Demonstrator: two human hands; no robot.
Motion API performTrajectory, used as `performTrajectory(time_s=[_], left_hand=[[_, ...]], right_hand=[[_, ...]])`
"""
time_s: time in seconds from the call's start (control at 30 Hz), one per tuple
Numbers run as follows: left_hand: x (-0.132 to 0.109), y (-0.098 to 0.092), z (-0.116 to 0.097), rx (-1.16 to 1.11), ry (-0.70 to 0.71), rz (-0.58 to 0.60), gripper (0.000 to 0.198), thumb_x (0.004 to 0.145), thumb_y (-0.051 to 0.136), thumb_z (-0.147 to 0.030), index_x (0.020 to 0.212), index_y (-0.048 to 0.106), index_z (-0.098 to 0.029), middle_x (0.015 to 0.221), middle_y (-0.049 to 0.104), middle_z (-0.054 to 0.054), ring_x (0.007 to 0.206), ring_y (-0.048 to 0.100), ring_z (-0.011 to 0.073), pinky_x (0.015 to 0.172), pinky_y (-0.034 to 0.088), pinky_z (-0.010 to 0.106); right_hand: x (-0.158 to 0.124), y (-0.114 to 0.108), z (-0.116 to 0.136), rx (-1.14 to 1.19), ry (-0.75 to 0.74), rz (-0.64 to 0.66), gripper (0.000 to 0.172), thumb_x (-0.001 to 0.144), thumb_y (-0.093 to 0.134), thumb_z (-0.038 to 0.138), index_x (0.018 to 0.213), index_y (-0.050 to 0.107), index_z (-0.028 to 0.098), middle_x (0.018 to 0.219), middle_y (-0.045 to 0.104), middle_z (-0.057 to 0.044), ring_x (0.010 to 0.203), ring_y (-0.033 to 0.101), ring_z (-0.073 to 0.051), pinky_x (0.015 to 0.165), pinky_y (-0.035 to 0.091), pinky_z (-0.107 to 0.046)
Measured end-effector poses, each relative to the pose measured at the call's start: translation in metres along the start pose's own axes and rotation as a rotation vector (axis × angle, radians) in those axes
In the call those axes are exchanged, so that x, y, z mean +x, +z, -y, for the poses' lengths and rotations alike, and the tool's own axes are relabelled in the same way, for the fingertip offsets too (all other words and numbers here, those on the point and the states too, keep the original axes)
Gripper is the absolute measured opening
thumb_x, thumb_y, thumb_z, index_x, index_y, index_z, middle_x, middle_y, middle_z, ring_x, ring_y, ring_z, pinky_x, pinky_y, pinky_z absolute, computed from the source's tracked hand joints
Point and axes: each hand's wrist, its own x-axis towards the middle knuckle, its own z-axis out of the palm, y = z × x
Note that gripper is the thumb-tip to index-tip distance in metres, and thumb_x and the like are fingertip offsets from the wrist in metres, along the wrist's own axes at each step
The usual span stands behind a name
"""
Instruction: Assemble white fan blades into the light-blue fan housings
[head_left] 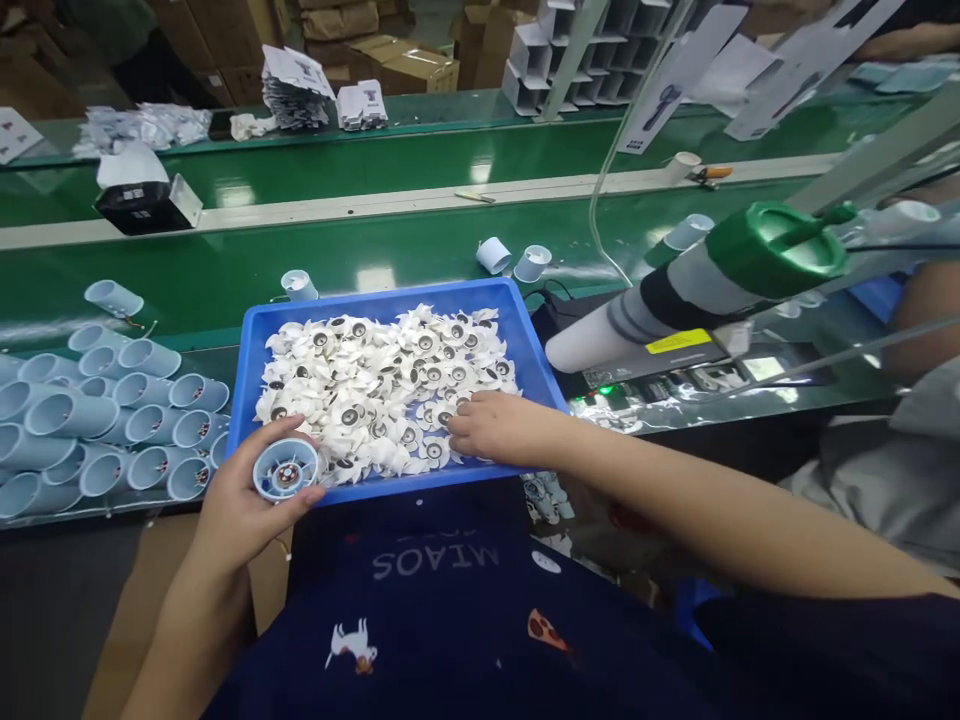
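Observation:
My left hand [251, 500] is wrapped round a light blue round housing [286, 470], its open end facing up with a motor and spokes inside. This hand is at the front left corner of a blue tray [397, 293]. Many white fan impellers [349, 415] lie heaped in the tray. Over the tray's right part, my right hand [487, 425] reaches down among the impellers with its fingers curled together. Its fingertips are partly hidden, and I cannot make out what is between them.
Light blue cylinders [71, 413] are stacked left of the tray. Behind it are a few loose cylinders [493, 255] and a black box [146, 205]. A large white tube with a green cap [787, 250] leans at the right. A person's arm [926, 320] shows at the far right.

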Motion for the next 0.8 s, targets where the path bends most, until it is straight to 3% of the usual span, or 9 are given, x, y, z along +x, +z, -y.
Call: performTrajectory(time_s=[0.2, 0.5, 0.67, 0.8], left_hand=[[-0.006, -0.003, 0.005, -0.029, -0.09, -0.005, 0.07, 0.069, 0.081, -0.054, 0.126, 0.061, -0.019, 0.096, 0.077, 0.009, 0.094, 0.073, 0.0307, 0.089, 0.055, 0.044], [0.003, 0.003, 0.006, -0.211, -0.133, -0.094, 0.067, 0.063, 0.086, -0.05, 0.116, 0.06, -0.019, 0.099, 0.076, 0.01, 0.088, 0.073, 0.0283, 0.082, 0.056, 0.039], [0.006, 0.007, 0.004, -0.231, -0.087, -0.089, 0.071, 0.064, 0.088, -0.047, 0.121, 0.056, -0.019, 0.101, 0.072, 0.008, 0.088, 0.07, 0.0251, 0.081, 0.056, 0.036], [0.001, 0.013, 0.008, -0.338, 0.018, -0.03, 0.079, 0.078, 0.075, -0.05, 0.143, 0.041, -0.021, 0.121, 0.065, 0.013, 0.102, 0.069, 0.0277, 0.086, 0.057, 0.038]], right_hand=[[0.015, -0.017, 0.001, -0.055, -0.177, 0.139, 0.021, 0.102, 0.056, 0.018, 0.092, 0.073, 0.019, 0.102, 0.069, -0.004, 0.093, 0.057, -0.02, 0.07, 0.032, -0.034], [0.024, -0.011, 0.018, 0.038, 0.111, 0.188, 0.019, 0.093, 0.056, 0.003, 0.097, 0.074, 0.01, 0.094, 0.071, -0.015, 0.088, 0.065, -0.027, 0.071, 0.039, -0.035], [0.02, -0.011, 0.016, 0.296, 0.312, 0.049, 0.021, 0.082, 0.053, -0.007, 0.084, 0.071, 0.004, 0.089, 0.07, -0.022, 0.086, 0.067, -0.032, 0.073, 0.045, -0.041], [0.009, -0.022, 0.014, 0.658, 0.355, -0.197, 0.016, 0.085, 0.061, 0.01, 0.101, 0.066, 0.009, 0.094, 0.07, -0.017, 0.084, 0.068, -0.027, 0.076, 0.051, -0.04]])
